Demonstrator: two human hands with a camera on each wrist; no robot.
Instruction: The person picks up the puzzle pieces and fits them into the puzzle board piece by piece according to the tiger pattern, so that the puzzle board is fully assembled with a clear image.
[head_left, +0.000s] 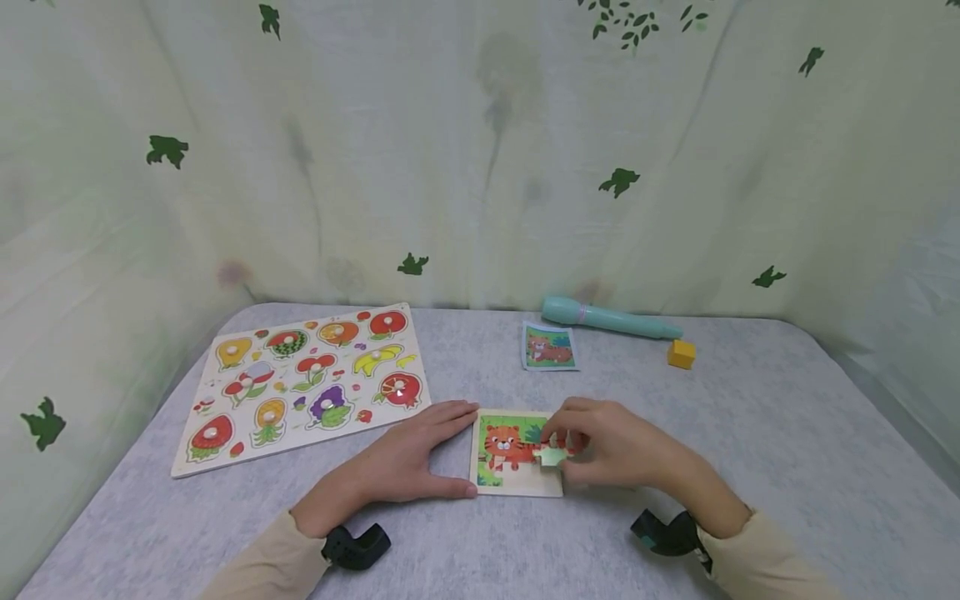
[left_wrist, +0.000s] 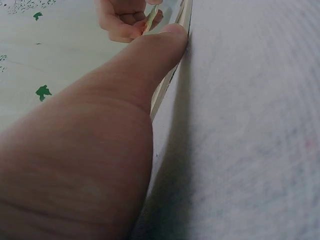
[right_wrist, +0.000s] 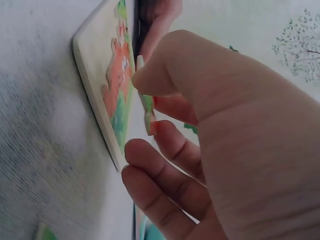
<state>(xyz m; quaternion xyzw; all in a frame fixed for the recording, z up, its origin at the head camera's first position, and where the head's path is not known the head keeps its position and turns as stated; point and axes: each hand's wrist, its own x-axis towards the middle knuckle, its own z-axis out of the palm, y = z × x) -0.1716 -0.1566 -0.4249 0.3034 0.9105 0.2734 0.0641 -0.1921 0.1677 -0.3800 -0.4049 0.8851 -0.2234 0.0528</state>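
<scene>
A small square wooden jigsaw board (head_left: 528, 483) lies on the table, partly filled with a tiger picture; bare wood shows along its lower right. My left hand (head_left: 408, 454) rests at the board's left edge, fingers and thumb extended, with fingertips at the upper left corner and the thumb at the lower left. Over the board's right side, my right hand (head_left: 618, 446) pinches a green jigsaw piece (head_left: 551, 457) between thumb and fingers. In the right wrist view that piece (right_wrist: 147, 106) is tilted on edge, apart from the board. The right hand hides the board's upper right part.
A large fruit peg puzzle (head_left: 300, 408) lies at the left. Behind the board is a small tiger picture card (head_left: 550, 347). A teal flashlight-like stick (head_left: 611, 318) and a yellow block (head_left: 681, 354) lie at the back right. A leaf-print curtain (head_left: 450, 167) hangs behind the table.
</scene>
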